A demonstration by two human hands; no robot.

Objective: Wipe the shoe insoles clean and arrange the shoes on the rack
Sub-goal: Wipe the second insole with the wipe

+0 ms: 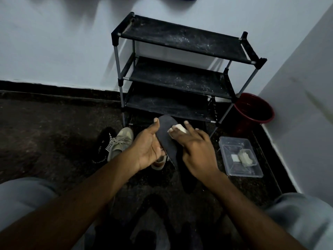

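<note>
Red plastic bucket (254, 112) sits right of the black three-tier rack (180, 42), clear plastic tray (234, 170) before the bucket, white folded wipe (179, 128) on the dark flat insole (166, 137) up front.

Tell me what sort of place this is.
Probably a corner of a home, maybe an entryway: a black three-tier shoe rack stands by the painted wall, a beige sneaker lies on the dark floor, and a red bucket sits in the corner.
</note>
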